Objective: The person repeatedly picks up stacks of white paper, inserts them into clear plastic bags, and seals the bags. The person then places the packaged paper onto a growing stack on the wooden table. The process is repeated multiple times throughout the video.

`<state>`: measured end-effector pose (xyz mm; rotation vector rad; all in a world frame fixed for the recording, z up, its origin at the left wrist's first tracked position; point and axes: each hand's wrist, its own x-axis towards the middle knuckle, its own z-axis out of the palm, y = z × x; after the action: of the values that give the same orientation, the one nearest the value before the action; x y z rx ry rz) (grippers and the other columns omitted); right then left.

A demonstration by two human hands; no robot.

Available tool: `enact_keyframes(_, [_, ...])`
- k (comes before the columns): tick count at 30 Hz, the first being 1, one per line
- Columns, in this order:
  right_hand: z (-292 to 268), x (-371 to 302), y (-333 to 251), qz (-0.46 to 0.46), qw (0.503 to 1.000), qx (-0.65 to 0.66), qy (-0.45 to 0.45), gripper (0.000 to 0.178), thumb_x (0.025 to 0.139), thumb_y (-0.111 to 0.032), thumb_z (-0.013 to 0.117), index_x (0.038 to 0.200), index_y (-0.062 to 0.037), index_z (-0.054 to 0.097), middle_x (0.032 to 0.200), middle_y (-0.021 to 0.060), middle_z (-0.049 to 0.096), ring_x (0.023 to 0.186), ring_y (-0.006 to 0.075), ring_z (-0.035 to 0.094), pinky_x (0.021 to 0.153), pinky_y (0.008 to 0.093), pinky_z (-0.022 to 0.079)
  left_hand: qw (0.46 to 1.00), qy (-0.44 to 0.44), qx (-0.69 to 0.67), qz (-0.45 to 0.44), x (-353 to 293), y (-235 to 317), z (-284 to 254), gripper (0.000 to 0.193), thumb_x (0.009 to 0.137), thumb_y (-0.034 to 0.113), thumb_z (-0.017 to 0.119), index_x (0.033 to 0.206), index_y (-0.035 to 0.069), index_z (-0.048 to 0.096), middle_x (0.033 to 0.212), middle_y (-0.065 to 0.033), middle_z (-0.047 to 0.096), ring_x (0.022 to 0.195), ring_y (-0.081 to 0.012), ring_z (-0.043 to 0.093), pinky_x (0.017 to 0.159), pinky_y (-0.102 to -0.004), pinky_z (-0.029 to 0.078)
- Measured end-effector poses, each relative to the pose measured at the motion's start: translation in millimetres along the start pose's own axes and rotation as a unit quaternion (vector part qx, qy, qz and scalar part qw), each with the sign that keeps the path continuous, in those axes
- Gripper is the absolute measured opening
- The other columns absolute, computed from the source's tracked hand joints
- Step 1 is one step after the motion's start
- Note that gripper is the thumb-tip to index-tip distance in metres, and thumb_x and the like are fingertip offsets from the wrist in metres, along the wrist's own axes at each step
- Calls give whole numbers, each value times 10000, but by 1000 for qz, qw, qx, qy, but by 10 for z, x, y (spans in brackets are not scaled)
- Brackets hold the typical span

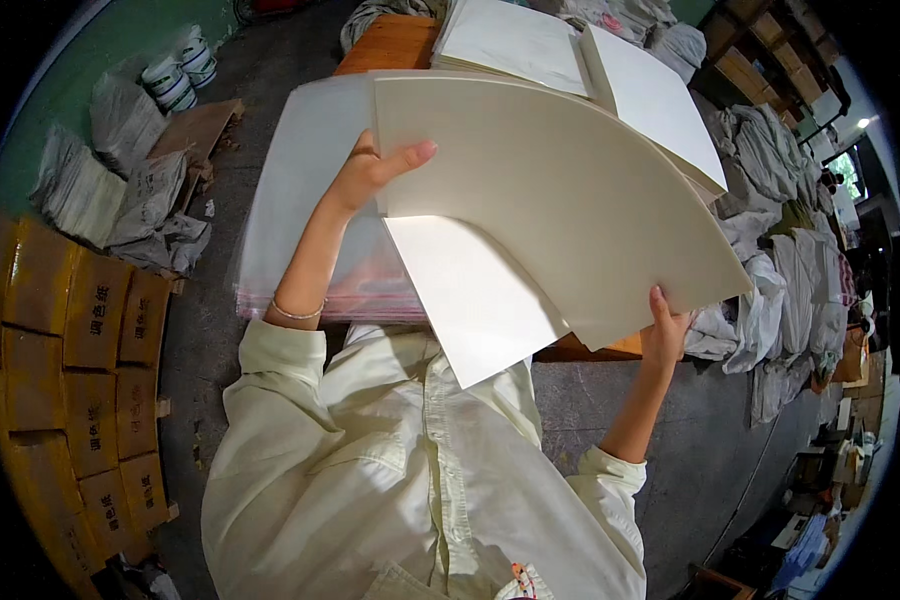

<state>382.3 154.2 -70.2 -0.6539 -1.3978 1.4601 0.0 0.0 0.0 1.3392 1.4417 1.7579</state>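
Note:
A large cream sheet of paper (530,180), or a thin stack of such sheets, is held bent in a curve in front of me. My left hand (375,172) grips its left edge, thumb on the face toward me and fingers hidden behind. At the lower right corner my right hand (665,328) pinches it, thumb on top. Beneath the curve lies white paper (475,290), one corner reaching toward my shirt. Beside my left forearm is a stack of clear plastic sleeves (305,190) with pinkish edges.
Stacks of white paper (515,45) stand at the far side of the orange wooden table (385,45). Brown cartons (92,400) are piled at the left, with white buckets (170,82) farther back. Grey-white plastic bundles (770,170) line the right side.

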Motion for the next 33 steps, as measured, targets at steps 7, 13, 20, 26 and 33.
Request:
enact_keyframes(7, [-249,19,-73,-25,999,-21,-9,515,807,-133,699,1238,12,456,1126,75,536,1036,172,515,892,298,406,985,54,-158,-33,55,-502,137,367,796,224,702,1063,-10,607,982,-78,642,920,-157,600,818,-266,468])
enact_keyframes(13, [-114,-43,-85,-10,1000,-5,-16,569,780,-145,724,1241,16,431,1113,98,525,1030,181,514,859,328,428,980,-6,-191,-53,72,-784,-112,490,795,213,693,1196,-7,518,1122,-85,598,1041,-183,568,896,-304,446])
enact_keyframes(20, [-19,23,-110,-33,999,32,-12,389,795,-82,715,1132,-19,531,1041,43,576,949,153,556,809,294,452,942,2,-332,-46,129,-1079,-209,451,809,189,670,1206,33,522,1111,-79,593,1038,-184,560,925,-314,421])
enact_keyframes(26, [227,-18,-309,-98,993,-57,-16,296,785,-103,735,1034,-25,596,980,18,600,882,118,556,766,255,452,988,48,-142,-45,75,-683,116,424,842,236,634,1173,-9,532,1094,-79,593,1020,-165,555,898,-283,413])
enact_keyframes(33, [48,-86,-225,-59,997,-44,3,453,747,-186,760,1095,17,554,1022,62,597,965,161,555,846,306,438,987,7,-147,-64,15,-913,-123,409,839,221,640,1175,8,544,1113,-78,592,1011,-163,560,880,-284,422])
